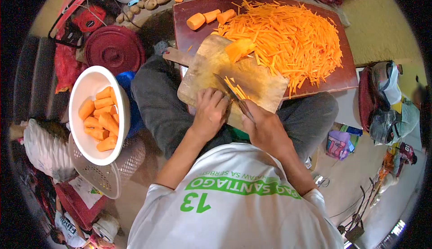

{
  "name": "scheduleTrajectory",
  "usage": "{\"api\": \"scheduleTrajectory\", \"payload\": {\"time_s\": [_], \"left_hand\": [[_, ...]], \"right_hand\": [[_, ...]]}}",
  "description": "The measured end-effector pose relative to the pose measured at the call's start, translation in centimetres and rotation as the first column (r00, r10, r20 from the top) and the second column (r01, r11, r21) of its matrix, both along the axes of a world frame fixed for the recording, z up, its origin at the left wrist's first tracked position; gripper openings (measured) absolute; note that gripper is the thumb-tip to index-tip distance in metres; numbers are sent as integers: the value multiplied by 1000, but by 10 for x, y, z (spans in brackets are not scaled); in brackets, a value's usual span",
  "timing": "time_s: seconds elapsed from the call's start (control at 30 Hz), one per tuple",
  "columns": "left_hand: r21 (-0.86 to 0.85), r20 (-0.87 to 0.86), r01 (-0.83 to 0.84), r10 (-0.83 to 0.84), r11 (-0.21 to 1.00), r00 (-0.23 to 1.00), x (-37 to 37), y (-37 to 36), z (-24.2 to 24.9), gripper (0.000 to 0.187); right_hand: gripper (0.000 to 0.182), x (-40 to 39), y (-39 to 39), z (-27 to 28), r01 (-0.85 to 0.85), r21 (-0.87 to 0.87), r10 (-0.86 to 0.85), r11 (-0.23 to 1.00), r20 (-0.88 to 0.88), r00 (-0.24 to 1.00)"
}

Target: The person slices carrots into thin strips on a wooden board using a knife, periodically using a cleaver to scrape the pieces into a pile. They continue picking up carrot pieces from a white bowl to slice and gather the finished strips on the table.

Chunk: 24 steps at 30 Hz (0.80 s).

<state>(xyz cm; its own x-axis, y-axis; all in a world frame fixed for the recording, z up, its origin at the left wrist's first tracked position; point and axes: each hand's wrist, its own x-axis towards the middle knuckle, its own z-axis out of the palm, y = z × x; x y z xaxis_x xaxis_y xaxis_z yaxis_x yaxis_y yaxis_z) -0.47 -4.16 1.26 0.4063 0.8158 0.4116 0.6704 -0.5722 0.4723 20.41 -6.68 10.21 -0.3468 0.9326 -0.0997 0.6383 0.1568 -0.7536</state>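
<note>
My right hand (265, 127) grips the handle of a kitchen knife (235, 94), its blade slanting up and left across a wooden cutting board (202, 71). Several thin carrot sticks (237, 88) lie along the blade's right side. Just left of the blade, my left hand (210, 110) presses down on the board's near edge with curled fingers; whatever lies under them is hidden. Farther up the board rests a thick piece of carrot (240, 49). A large heap of carrot sticks (297, 40) spreads behind the board on a dark red table (191, 11).
Three peeled carrot pieces (211, 16) lie at the table's far left. To my left, a white basin (75, 114) holds several peeled carrots (102, 118), above a perforated basket (96, 174). Beyond it are a dark red lid (112, 49) and several potatoes (148, 1). Bags (387, 100) sit at right.
</note>
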Motion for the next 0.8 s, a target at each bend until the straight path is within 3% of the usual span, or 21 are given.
{"api": "scheduleTrajectory", "payload": {"time_s": [0.23, 0.33, 0.5, 0.63, 0.8], "left_hand": [[22, 23, -4, 4, 1000, 1000, 0, 1, -4, 32], [21, -8, 1, -1, 1000, 1000, 0, 1, -4, 32], [53, 5, -63, 62, 997, 998, 7, 2, -6, 35], [-5, 115, -123, 123, 992, 986, 6, 8, -8, 32], [-1, 363, -285, 266, 958, 893, -3, 12, -9, 19]], "right_hand": [[36, 2, -3, 5, -30, -79, 32, 996, 22, 999], [33, -1, 8, -18, 3, 76, -1, 997, -27, 1000], [36, 13, 11, -13, 87, 83, -82, 993, -69, 994], [33, 25, 7, 7, 110, -1, -110, 994, -96, 989], [37, 22, -5, -6, 8, -69, -14, 998, -99, 995]]}}
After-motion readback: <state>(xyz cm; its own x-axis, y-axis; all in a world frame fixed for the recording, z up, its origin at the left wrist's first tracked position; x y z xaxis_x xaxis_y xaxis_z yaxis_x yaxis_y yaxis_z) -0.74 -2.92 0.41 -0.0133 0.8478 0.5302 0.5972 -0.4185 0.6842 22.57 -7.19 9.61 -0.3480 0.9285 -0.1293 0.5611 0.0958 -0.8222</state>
